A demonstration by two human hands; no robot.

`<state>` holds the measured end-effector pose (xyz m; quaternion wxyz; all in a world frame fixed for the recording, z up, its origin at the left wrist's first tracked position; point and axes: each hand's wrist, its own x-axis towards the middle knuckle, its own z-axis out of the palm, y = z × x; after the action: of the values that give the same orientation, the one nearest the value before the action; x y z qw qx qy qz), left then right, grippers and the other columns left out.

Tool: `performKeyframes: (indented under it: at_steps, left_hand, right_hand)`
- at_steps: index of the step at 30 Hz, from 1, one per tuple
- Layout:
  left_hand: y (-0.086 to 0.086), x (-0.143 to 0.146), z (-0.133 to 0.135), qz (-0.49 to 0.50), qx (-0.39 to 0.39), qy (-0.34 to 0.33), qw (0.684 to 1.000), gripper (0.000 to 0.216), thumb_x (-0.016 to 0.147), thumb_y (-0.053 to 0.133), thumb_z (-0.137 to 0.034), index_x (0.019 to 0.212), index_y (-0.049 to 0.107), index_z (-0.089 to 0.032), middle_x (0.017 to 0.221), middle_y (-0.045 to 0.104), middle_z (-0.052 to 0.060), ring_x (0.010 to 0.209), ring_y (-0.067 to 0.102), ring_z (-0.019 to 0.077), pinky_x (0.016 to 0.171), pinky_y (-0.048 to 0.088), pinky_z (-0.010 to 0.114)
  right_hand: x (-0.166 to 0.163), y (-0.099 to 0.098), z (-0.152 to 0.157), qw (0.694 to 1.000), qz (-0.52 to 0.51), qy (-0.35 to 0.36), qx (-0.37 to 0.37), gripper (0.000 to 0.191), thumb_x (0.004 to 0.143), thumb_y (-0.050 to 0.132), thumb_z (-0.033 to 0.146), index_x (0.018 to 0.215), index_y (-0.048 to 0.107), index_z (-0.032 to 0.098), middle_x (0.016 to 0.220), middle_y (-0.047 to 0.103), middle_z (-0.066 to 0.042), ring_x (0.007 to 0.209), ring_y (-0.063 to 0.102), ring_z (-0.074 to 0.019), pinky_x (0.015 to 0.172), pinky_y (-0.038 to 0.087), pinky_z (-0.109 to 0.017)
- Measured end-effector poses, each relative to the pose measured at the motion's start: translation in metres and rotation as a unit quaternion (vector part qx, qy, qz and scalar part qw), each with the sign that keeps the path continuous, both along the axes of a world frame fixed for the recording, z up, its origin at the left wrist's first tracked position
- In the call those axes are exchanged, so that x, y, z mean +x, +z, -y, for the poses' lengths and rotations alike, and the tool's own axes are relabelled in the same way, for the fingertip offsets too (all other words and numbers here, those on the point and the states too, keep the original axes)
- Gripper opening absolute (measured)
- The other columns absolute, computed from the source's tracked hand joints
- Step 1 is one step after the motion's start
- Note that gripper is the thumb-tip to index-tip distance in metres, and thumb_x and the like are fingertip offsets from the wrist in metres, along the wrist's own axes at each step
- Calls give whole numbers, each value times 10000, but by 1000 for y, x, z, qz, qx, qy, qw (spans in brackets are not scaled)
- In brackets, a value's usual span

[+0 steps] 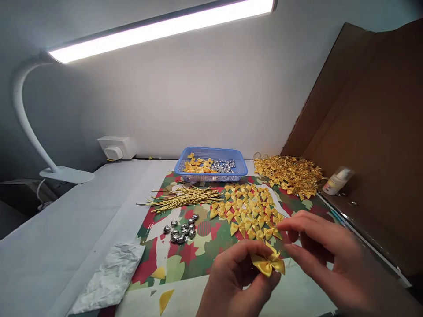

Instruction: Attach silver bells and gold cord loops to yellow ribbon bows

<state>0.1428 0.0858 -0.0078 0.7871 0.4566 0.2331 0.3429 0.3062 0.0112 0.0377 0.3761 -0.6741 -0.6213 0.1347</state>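
Observation:
My left hand (243, 279) pinches a yellow satin ribbon bow (268, 267) between thumb and fingers, near the front of the work surface. Thin gold strands show at the bow's middle. Just to the right, my right hand (325, 253) hovers with index finger and thumb apart, and nothing is visible between them. Its index fingertip overlaps the edge of a spread of yellow bows (249, 209) lying on the patterned sheet. Left of these lie a bundle of gold twist ties (187, 197) and a group of silver jingle bells (181, 239).
A blue basket (211, 176) with bows and silver beads stands by the wall. Behind on the right are a gold heap (291, 174), a small bottle (337, 180) and a cardboard panel (370, 110). A lamp (68, 174) and crumpled white paper (109, 277) are on the left.

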Motion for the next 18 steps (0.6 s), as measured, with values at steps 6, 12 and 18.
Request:
performKeyframes:
  at_steps: [6,12,18]
  left_hand:
    - [-4,0,0,-17,1,-11,1000,175,740,838,-259,840,744,-151,748,663,1,652,586,97,628,474,177]
    - [-10,3,1,-21,19,-27,999,189,764,815,-294,869,743,-155,758,683,18,678,619,122,661,502,205]
    - [-26,-6,-2,-130,139,61,980,540,746,800,-263,1266,656,-270,1167,715,102,961,685,249,830,574,312]
  right_hand:
    - [27,3,1,987,-125,41,-86,258,946,583,470,1119,663,296,827,550,-12,721,525,-153,619,454,-250]
    - [27,8,-20,954,-216,133,-159,336,935,581,531,912,685,211,772,515,-2,688,431,-125,593,354,-243]
    - [56,0,-25,957,-257,31,-131,425,824,701,580,733,625,171,608,447,33,535,364,-85,471,271,-228]
